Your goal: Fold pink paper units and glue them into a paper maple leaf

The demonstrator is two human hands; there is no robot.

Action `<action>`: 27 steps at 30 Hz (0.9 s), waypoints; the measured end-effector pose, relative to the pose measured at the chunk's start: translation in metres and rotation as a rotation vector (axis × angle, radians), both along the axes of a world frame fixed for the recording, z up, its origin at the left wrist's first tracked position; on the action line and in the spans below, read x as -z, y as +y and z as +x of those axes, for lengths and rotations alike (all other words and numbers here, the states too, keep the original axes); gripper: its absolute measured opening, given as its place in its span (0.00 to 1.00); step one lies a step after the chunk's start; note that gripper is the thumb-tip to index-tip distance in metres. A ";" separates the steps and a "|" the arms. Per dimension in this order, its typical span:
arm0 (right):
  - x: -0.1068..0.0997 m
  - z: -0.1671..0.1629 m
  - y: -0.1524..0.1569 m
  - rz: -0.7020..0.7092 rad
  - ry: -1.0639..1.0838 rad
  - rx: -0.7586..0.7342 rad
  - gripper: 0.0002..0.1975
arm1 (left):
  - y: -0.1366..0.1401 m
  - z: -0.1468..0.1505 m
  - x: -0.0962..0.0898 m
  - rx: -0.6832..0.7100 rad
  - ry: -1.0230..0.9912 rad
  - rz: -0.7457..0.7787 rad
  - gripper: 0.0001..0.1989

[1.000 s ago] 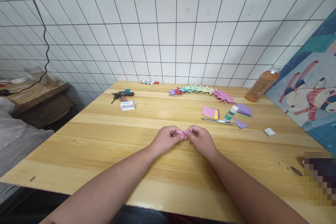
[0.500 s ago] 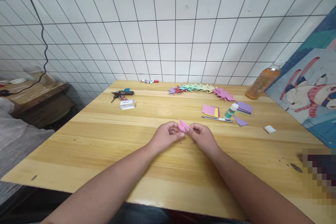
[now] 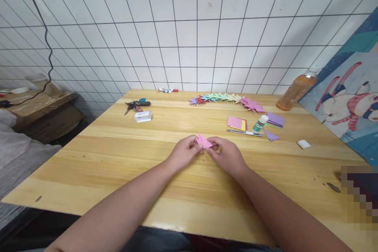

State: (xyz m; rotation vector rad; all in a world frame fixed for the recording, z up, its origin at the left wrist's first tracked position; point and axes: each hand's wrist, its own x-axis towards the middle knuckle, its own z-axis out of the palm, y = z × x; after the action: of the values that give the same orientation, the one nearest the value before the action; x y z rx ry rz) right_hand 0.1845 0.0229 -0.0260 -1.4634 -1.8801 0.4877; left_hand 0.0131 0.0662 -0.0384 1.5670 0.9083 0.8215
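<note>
Between my two hands, just above the middle of the wooden table [image 3: 124,177], is a small folded pink paper [image 3: 203,141] with pointed corners. My left hand [image 3: 186,150] pinches its left side between thumb and fingers. The lower right edge is gripped by my right hand [image 3: 226,152], with the thumb in front and the fingers curled behind. Beyond the hands lie a stack of pink and yellow paper sheets [image 3: 236,123], a slim pen-like cutter [image 3: 244,133] and a glue stick [image 3: 260,124]. A folded purple paper triangle [image 3: 271,135] rests near the glue.
Along the back runs a row of folded coloured paper pieces [image 3: 226,97]. A bottle [image 3: 297,90] leans at the back right, near a purple paper stack [image 3: 275,120] and a white eraser [image 3: 303,144]. Keys [image 3: 137,105], a small white box [image 3: 143,116] and a marker [image 3: 168,90] lie left.
The pink paper has turned so more of its flat face shows. My right thumb has slid down off its front to the lower edge; both hands stay in nearly the same place.
</note>
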 end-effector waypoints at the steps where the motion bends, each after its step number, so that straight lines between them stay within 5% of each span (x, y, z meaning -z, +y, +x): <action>1: 0.000 0.001 0.000 0.011 -0.038 -0.002 0.11 | -0.001 0.001 0.000 0.022 -0.018 -0.014 0.09; 24: -0.007 0.004 -0.007 0.127 -0.269 0.030 0.13 | -0.003 0.002 -0.007 0.073 -0.021 -0.046 0.10; 27: -0.009 0.002 -0.009 0.183 -0.231 0.017 0.21 | -0.002 0.002 -0.006 0.078 -0.023 -0.043 0.12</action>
State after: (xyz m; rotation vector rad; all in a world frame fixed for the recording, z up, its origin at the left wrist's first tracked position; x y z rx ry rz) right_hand 0.1868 0.0137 -0.0174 -1.4616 -2.0284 0.1372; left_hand 0.0150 0.0638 -0.0323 1.5433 0.8381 0.7581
